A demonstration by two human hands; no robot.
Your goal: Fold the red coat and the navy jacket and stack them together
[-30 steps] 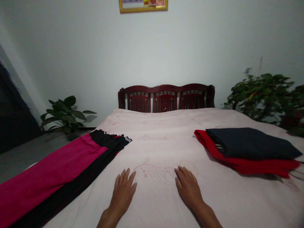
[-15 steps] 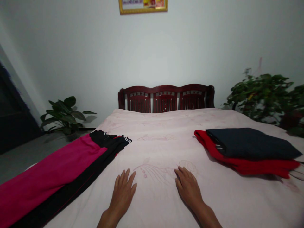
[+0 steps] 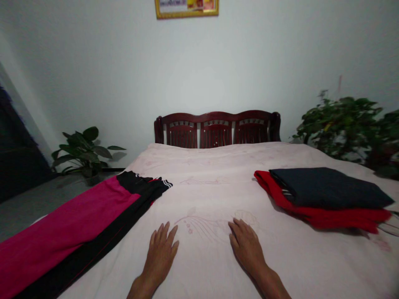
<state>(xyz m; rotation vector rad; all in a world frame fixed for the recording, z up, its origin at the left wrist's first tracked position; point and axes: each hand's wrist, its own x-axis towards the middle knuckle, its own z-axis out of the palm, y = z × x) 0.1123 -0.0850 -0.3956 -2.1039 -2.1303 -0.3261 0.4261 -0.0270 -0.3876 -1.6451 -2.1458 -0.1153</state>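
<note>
My left hand [image 3: 161,251] lies palm down on the pale pink bedsheet [image 3: 202,265], fingers stretched out and holding nothing. To its right, my right hand [image 3: 247,245] rests the same way, open and flat near a printed flower. Left of my left hand stretches a pile of long garments, a magenta garment [image 3: 84,211] beside a black one [image 3: 102,238], with striped cuffs at the far end. Beyond my right hand sits a folded stack: a dark navy garment [image 3: 330,189] on top of a red one [image 3: 339,220]. Neither hand touches the clothes.
A dark red wooden headboard [image 3: 215,128] stands at the bed's far end against a pale wall. Potted plants flank the bed, one leafy plant [image 3: 85,149] at left and bushier greenery [image 3: 346,124] at right. A gold-framed picture [image 3: 187,10] hangs above.
</note>
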